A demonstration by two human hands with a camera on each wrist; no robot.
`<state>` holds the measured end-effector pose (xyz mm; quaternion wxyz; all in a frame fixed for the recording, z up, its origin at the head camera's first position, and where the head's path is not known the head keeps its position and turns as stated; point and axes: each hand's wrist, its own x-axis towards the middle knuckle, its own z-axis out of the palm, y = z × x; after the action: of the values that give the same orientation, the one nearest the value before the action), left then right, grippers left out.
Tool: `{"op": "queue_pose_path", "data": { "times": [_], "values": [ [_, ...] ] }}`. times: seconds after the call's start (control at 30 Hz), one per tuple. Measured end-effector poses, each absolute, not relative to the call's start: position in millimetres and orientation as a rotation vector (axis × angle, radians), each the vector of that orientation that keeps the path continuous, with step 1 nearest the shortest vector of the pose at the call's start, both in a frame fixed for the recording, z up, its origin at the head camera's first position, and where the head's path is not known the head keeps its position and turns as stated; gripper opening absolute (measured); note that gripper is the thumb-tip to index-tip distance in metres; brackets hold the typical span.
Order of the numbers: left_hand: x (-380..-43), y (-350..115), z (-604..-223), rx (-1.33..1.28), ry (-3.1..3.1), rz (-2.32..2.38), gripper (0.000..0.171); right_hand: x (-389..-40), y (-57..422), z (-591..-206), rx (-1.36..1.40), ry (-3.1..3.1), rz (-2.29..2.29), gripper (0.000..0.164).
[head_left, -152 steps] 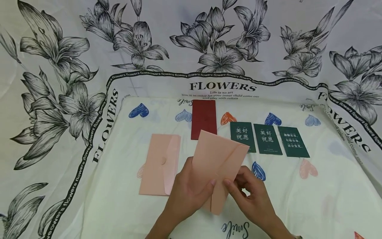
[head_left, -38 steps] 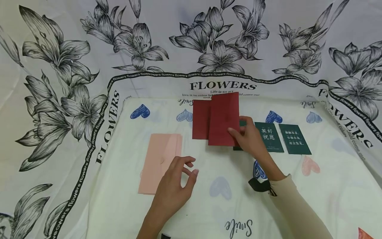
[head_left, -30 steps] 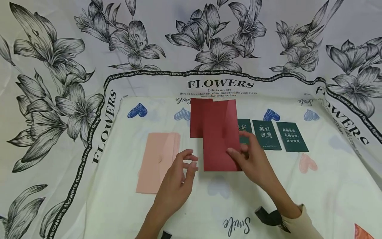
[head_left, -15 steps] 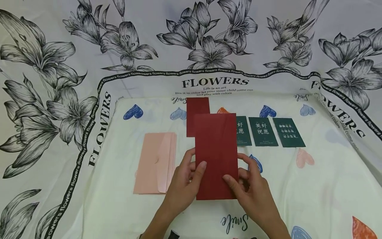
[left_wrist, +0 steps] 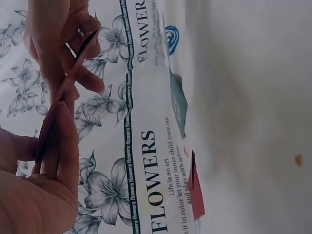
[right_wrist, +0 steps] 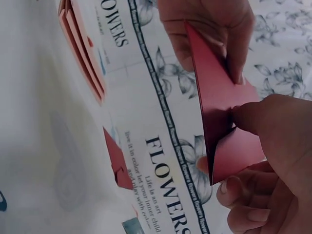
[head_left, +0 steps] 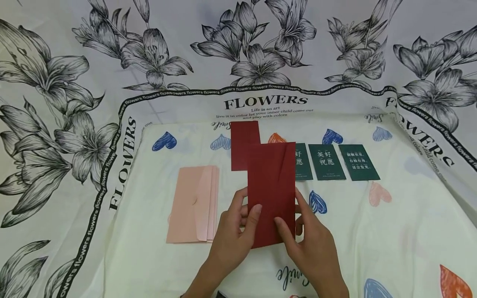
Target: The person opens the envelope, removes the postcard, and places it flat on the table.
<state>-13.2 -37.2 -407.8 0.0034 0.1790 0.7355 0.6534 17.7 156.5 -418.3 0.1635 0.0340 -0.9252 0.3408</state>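
Both hands hold a dark red envelope (head_left: pixel 271 182) upright in front of the body in the head view. My left hand (head_left: pixel 234 236) grips its left edge, thumb on the near face and fingers behind. On the opposite edge, my right hand (head_left: pixel 314 246) pinches low down, its thumb pressing the near face. The right wrist view shows the red envelope (right_wrist: pixel 219 92) bowed, with a folded part near the right thumb. Edge-on in the left wrist view, the envelope (left_wrist: pixel 57 97) slants between the two hands. Behind it lies another red envelope (head_left: pixel 244 142), partly covered from view.
Overlapping pink envelopes (head_left: pixel 190 203) lie in a pile left of the hands. Three green cards with white writing, such as the rightmost card (head_left: pixel 359 163), form a row at the back right. A heart-printed cloth (head_left: pixel 141 215) covers the table.
The pink envelope held earlier has left the hands, and the pink pile shows more edges. The right hand brought the red envelope from the back toward the body; the left hand then took its left edge.
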Motion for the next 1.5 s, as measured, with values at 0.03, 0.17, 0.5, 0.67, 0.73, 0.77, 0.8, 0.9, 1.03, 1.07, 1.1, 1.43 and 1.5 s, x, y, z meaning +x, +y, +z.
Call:
{"op": "queue_pose_path", "data": {
  "times": [0.03, 0.17, 0.5, 0.67, 0.73, 0.77, 0.8, 0.9, 1.03, 1.07, 1.1, 1.43, 1.5],
  "values": [
    [-12.3, -36.5, -407.3, 0.563, 2.304, 2.053, 0.036, 17.3, 156.1, -418.0, 0.089, -2.63, 0.953, 0.089],
    [-9.5, -34.7, -405.6, 0.567, 2.286, 2.068, 0.036, 15.8, 156.7, -416.5, 0.089, -2.603, 0.897, 0.085],
    [-8.2, -36.3, -403.8, 0.57, 2.289, 2.071, 0.038, 18.0, 162.1, -414.1, 0.118, -2.599, 0.911, 0.066],
    [-10.2, -40.3, -403.9, 0.553, 2.275, 2.089, 0.036, 18.6, 170.6, -412.4, 0.098, -2.511, 1.043, 0.046],
    [-10.9, -42.0, -404.6, 0.556, 2.267, 2.104, 0.035, 17.4, 174.9, -412.1, 0.084, -2.447, 1.089, 0.048],
    [-11.2, -42.8, -404.9, 0.558, 2.263, 2.113, 0.035, 16.6, 176.9, -412.0, 0.069, -2.413, 1.095, 0.051],
    [-11.4, -43.4, -405.2, 0.561, 2.263, 2.121, 0.035, 16.0, 178.7, -411.9, 0.052, -2.38, 1.108, 0.054],
    [-11.8, -44.6, -405.1, 0.584, 2.245, 2.154, 0.036, 13.8, 182.1, -411.5, 0.012, -2.281, 1.14, 0.063],
    [-11.7, -44.1, -403.6, 0.629, 2.197, 2.19, 0.038, 10.9, 182.5, -411.4, 0.021, -2.172, 1.102, 0.059],
    [-11.5, -43.8, -403.2, 0.636, 2.183, 2.196, 0.039, 10.3, 182.1, -411.4, 0.029, -2.155, 1.08, 0.054],
    [-11.3, -43.7, -402.9, 0.644, 2.174, 2.2, 0.039, 9.7, 181.7, -411.5, 0.037, -2.145, 1.059, 0.048],
    [-9.6, -42.9, -404.1, 0.713, 2.12, 2.193, 0.036, 10.9, 174.5, -410.9, 0.091, -2.236, 1.137, 0.027],
    [-9.1, -42.7, -404.4, 0.726, 2.133, 2.178, 0.035, 11.6, 173.0, -410.9, 0.082, -2.263, 1.194, 0.026]
  ]
}}
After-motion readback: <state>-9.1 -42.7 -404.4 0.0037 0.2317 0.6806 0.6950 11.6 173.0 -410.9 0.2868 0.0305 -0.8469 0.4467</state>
